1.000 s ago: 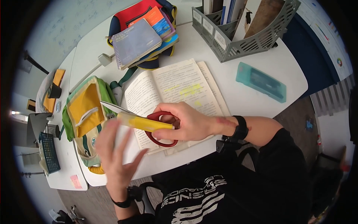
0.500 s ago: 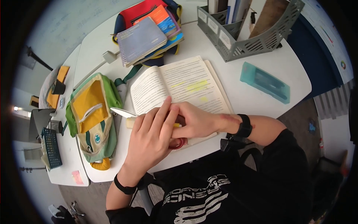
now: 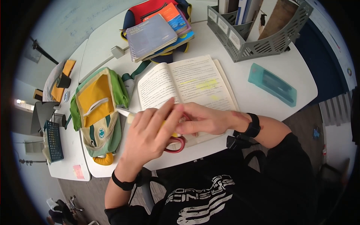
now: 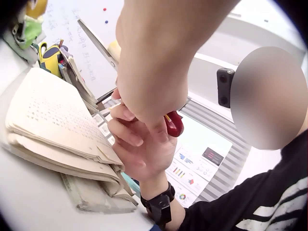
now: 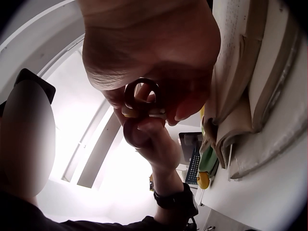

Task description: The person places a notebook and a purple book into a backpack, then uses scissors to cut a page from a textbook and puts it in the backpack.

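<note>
Gripping scissors in right hand, above counter by open book, with left hand just brought across scissors and yellow stick, too hidden to tell whether gripping, apparently making the work two-handed.

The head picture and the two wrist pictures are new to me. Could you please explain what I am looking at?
There is no machine: these are a person's left hand and right hand. The head view looks forward and down over the white table; each wrist view is taken close to that hand's work, so it looks tilted. On the table are an open book, a green-and-yellow backpack, a blue-green case and a grey file rack. The hands meet around red-handled scissors and something yellow; they cover so much that I cannot tell which hand grips what.
</note>
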`<state>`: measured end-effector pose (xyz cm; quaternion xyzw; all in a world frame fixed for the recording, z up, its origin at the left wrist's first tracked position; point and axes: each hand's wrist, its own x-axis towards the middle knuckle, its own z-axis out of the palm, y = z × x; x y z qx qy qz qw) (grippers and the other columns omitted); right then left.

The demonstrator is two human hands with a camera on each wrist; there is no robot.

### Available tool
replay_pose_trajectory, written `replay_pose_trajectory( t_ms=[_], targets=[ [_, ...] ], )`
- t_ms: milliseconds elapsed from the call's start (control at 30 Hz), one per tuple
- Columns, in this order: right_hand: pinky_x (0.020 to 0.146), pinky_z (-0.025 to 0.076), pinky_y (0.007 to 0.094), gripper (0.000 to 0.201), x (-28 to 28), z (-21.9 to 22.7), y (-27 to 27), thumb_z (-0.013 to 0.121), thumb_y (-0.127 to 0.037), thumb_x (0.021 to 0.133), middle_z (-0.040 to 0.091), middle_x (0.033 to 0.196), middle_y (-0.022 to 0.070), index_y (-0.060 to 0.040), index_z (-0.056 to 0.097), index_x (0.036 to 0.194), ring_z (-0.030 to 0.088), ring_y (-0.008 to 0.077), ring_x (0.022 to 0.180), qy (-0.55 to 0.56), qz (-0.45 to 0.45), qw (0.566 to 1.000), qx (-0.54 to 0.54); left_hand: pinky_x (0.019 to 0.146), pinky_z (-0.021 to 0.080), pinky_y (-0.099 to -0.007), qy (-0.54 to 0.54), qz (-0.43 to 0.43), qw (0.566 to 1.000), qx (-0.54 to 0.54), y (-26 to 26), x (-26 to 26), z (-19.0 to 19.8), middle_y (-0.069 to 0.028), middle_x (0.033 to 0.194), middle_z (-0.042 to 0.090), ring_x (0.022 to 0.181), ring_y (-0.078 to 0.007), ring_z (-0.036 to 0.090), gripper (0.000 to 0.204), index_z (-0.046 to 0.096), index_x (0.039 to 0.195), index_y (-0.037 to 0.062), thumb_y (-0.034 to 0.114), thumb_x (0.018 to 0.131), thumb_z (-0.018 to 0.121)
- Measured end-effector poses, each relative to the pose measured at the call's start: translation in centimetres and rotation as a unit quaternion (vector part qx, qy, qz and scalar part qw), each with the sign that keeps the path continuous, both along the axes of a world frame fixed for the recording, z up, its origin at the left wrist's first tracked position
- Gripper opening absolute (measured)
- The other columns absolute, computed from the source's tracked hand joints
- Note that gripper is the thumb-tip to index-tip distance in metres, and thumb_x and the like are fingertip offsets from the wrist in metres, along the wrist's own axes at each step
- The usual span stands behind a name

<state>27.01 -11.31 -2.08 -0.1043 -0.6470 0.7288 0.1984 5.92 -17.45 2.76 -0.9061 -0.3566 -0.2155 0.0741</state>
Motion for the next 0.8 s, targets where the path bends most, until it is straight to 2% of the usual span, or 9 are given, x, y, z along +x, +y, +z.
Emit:
replay_pose_trajectory(
  t_ms=[100,167,233,267,300,400,633,733,800],
  targets=[
    [0.058,0.044,0.0224,0.044,-0.2,1.1,-0.4,0.056,-0.037,0.103,0.059,0.092,0.0029,-0.0018,0.054,0.130,0.057,0.0086,0.078,0.047,-0.064,0.997,0.009,0.081,0.048,-0.0390,-0.011,0.044,0.998,0.035,0.2,-1.4,0.2,-0.0144,0.123,0.063,0.094,-0.0294,0.062,0.058,0.057,0.132,0.0016,0.009,0.075,0.065],
    [0.063,0.047,0.0249,0.048,-0.4,0.7,0.1,0.054,-0.041,0.103,0.061,0.093,0.0050,-0.0012,0.054,0.131,0.058,0.0108,0.081,0.048,-0.079,0.995,0.041,0.084,0.047,-0.0405,0.023,0.083,0.995,0.048,0.2,-3.5,0.8,-0.0136,0.122,0.063,0.098,-0.0300,0.062,0.057,0.057,0.130,0.0032,0.006,0.074,0.065],
    [0.071,0.047,0.0269,0.051,-0.2,0.7,0.5,0.052,-0.037,0.104,0.060,0.107,0.0063,-0.0003,0.046,0.139,0.055,0.0109,0.093,-0.004,-0.048,0.994,0.093,0.090,0.045,-0.0420,0.036,0.129,0.990,0.048,0.0,-5.9,1.3,-0.0133,0.123,0.062,0.104,-0.0313,0.061,0.059,0.058,0.129,0.0051,0.000,0.070,0.064],
    [0.073,0.049,0.0294,0.048,-0.3,0.5,0.4,0.050,-0.038,0.105,0.061,0.103,0.0062,-0.0006,0.050,0.136,0.057,0.0123,0.090,0.003,-0.052,0.994,0.097,0.093,0.043,-0.0428,0.046,0.167,0.984,0.044,-0.4,-6.6,1.8,-0.0130,0.123,0.061,0.109,-0.0313,0.060,0.064,0.058,0.128,0.0056,-0.007,0.066,0.062],
    [0.073,0.049,0.0294,0.048,-0.1,0.7,0.3,0.050,-0.038,0.105,0.061,0.103,0.0062,-0.0006,0.050,0.136,0.057,0.0123,0.090,0.002,-0.056,0.994,0.096,0.105,0.040,-0.0447,0.039,0.206,0.978,0.019,-0.6,-8.4,1.5,-0.0152,0.128,0.060,0.119,-0.0344,0.057,0.073,0.055,0.132,0.0059,-0.018,0.063,0.056],
    [0.071,0.051,0.0333,0.055,-0.2,1.0,-0.1,0.050,-0.051,0.102,0.068,0.086,0.0113,0.0010,0.062,0.114,0.065,0.0205,0.077,-0.022,-0.063,0.987,0.144,0.104,0.040,-0.0445,0.051,0.256,0.964,0.049,-1.0,-11.6,1.6,-0.0131,0.125,0.061,0.117,-0.0319,0.058,0.071,0.058,0.129,0.0061,-0.014,0.061,0.058],
    [0.069,0.052,0.0356,0.059,-0.3,0.5,0.0,0.048,-0.055,0.102,0.069,0.083,0.0121,0.0007,0.065,0.108,0.066,0.0230,0.075,-0.045,-0.066,0.981,0.178,0.104,0.042,-0.0424,0.047,0.305,0.951,0.011,-2.2,-14.8,0.7,-0.0123,0.127,0.062,0.116,-0.0327,0.058,0.074,0.058,0.129,0.0084,-0.020,0.061,0.052],
    [0.069,0.052,0.0361,0.059,-0.4,0.5,0.1,0.049,-0.055,0.102,0.069,0.082,0.0125,0.0013,0.066,0.107,0.067,0.0236,0.075,-0.040,-0.071,0.978,0.191,0.102,0.043,-0.0431,0.065,0.313,0.947,-0.029,-2.0,-15.0,0.9,-0.0118,0.125,0.062,0.116,-0.0332,0.057,0.071,0.058,0.129,0.0094,-0.019,0.064,0.055],
    [0.071,0.052,0.0341,0.050,-0.2,0.7,0.2,0.053,-0.044,0.103,0.070,0.088,0.0144,0.0041,0.063,0.114,0.068,0.0221,0.082,-0.060,-0.048,0.979,0.189,0.098,0.045,-0.0435,0.061,0.362,0.923,-0.120,-1.5,-15.9,1.0,-0.0128,0.120,0.063,0.112,-0.0349,0.059,0.062,0.057,0.129,0.0092,-0.016,0.073,0.058]
  ],
)
